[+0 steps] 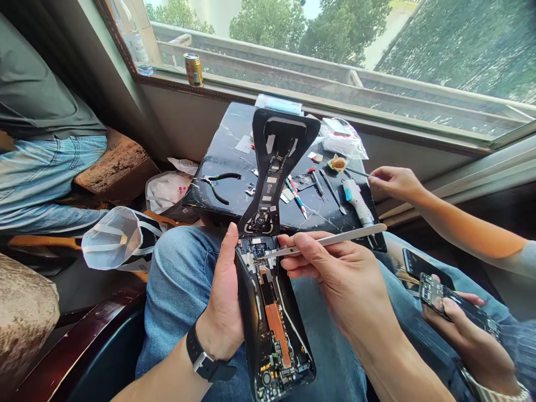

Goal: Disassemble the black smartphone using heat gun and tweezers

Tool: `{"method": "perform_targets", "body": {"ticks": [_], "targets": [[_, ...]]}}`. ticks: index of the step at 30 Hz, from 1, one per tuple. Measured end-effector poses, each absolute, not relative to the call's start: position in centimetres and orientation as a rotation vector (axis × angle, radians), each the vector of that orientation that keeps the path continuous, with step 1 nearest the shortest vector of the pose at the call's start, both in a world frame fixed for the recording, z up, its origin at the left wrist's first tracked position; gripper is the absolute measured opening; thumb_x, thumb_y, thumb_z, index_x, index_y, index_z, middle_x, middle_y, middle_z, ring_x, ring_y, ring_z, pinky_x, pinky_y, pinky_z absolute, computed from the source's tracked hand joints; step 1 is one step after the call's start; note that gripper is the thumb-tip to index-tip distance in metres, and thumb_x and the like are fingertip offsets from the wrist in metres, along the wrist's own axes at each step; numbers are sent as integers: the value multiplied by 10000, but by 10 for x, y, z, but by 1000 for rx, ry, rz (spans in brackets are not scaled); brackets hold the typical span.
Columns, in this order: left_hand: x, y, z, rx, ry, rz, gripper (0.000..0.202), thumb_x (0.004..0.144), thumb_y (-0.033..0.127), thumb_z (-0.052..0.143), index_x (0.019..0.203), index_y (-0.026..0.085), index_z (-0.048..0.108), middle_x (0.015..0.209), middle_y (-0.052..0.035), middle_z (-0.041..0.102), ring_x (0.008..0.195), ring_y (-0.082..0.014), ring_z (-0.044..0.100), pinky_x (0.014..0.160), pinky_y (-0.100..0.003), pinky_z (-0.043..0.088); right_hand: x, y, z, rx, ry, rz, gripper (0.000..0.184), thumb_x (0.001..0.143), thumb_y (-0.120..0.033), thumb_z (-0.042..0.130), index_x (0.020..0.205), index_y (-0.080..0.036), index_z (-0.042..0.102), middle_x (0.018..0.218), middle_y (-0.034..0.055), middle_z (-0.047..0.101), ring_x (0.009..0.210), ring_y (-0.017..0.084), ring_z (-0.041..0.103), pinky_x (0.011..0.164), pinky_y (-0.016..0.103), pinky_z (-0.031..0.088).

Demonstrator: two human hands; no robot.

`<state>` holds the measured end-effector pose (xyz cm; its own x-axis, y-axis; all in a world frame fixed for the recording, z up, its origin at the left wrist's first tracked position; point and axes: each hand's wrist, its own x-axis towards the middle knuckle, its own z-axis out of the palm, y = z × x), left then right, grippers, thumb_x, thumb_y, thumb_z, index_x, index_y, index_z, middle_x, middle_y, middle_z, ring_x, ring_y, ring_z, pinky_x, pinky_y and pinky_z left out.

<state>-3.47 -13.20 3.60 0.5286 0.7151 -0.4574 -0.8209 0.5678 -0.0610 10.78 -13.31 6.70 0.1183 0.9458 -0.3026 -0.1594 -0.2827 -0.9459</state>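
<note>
My left hand (224, 296) grips an opened black smartphone body (272, 329) on my lap, its circuit boards and orange flex strip exposed. Its black hourglass-shaped back cover (268, 167) stands up from the top end. My right hand (335, 273) pinches a slim silver pry tool (330, 243), whose thin tip reaches the phone's upper board. A co-worker's hand (396, 184) holds a thin tool over the black marble-patterned board (218, 139). Another hand (464, 340) at the right holds a second opened phone (444, 298).
The board holds pliers (218, 187), screwdrivers (318, 184), and a white-handled tool (358, 204). A seated person's jeans (46, 178) fill the left. A translucent plastic bag (121, 240) hangs at left, and a drink can (193, 70) stands on the window sill.
</note>
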Motion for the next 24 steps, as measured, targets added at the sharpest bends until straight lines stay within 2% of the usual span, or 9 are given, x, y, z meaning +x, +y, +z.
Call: {"method": "perform_targets", "body": {"ticks": [6, 9, 14, 16, 19, 24], "targets": [[-35, -130, 43, -291, 397, 919, 757, 1028, 699, 334, 1252, 108, 751, 936, -160, 803, 832, -324, 778, 811, -431, 627, 109, -136, 64, -1250, -925, 1314, 203, 822, -427, 908, 835, -227, 876, 807, 55, 833, 632, 153, 783, 594, 196, 664], [-36, -130, 44, -301, 386, 896, 773, 1013, 722, 366, 1237, 89, 750, 921, -160, 794, 833, -316, 772, 811, -420, 622, 106, -139, 62, -1195, -937, 1258, 212, 792, -425, 929, 780, -223, 866, 742, 27, 803, 629, 141, 770, 613, 191, 663], [-36, -131, 40, -261, 415, 952, 716, 1054, 655, 348, 1237, 88, 745, 898, -140, 786, 808, -282, 756, 805, -397, 620, 100, -138, 61, -1266, -861, 1225, 224, 812, -438, 912, 808, -219, 861, 807, 40, 828, 604, 140, 768, 568, 197, 659], [-35, -132, 38, -242, 437, 983, 667, 1055, 635, 387, 1236, 105, 750, 896, -127, 787, 801, -280, 753, 800, -397, 623, 100, -133, 63, -1334, -821, 1263, 268, 806, -457, 910, 814, -197, 849, 810, 53, 830, 583, 139, 758, 544, 194, 648], [-34, -132, 37, -214, 471, 1014, 612, 1052, 613, 428, 1238, 130, 756, 909, -116, 791, 804, -284, 754, 801, -407, 629, 103, -123, 68, -1383, -806, 1373, 339, 754, -484, 933, 779, -166, 821, 712, 51, 801, 534, 128, 729, 503, 171, 615], [-36, -129, 39, -201, 476, 970, 698, 1017, 684, 442, 1248, 100, 747, 938, -136, 789, 822, -295, 756, 815, -423, 636, 106, -111, 76, -1390, -782, 1545, 329, 726, -425, 945, 729, -136, 787, 620, 64, 769, 474, 130, 701, 429, 153, 562]]}}
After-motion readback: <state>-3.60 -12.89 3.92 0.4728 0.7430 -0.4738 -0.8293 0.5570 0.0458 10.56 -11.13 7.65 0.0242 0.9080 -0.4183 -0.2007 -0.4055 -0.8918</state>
